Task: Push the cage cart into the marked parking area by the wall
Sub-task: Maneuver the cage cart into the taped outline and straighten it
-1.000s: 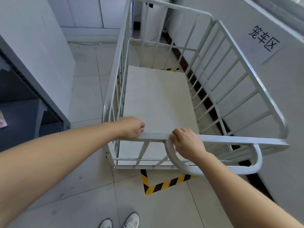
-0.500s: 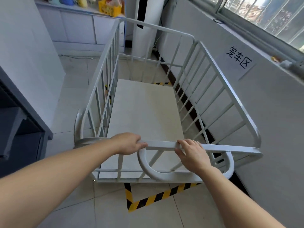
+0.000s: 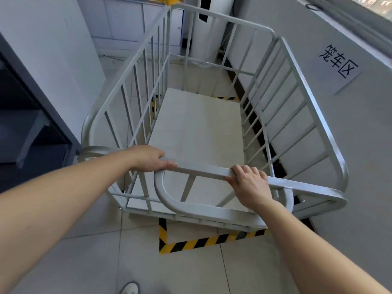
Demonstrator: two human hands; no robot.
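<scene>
A white metal cage cart (image 3: 305, 98) with barred sides and a pale flat deck stands along the right-hand wall. Its near top rail (image 3: 201, 169) runs across in front of me. My left hand (image 3: 148, 159) is closed around that rail at its left end. My right hand (image 3: 249, 184) rests on the rail further right, fingers curled over it. Yellow-and-black floor tape (image 3: 197, 244) marks a corner just under the cart's near end, and more tape (image 3: 226, 98) shows past the deck's far end. A paper sign (image 3: 337, 63) hangs on the wall beside the cart.
A dark grey shelf unit (image 3: 31, 132) stands close on the left, leaving a narrow tiled aisle. A tall white appliance (image 3: 209, 24) and low cabinets (image 3: 127, 20) stand beyond the cart's far end. The toe of my shoe (image 3: 130, 288) shows at the bottom.
The view has lifted and shifted, so the cart's left side and rounded corner now show. Both hands have stayed on the near rail, and the tape corner still shows just under the cart's near end.
</scene>
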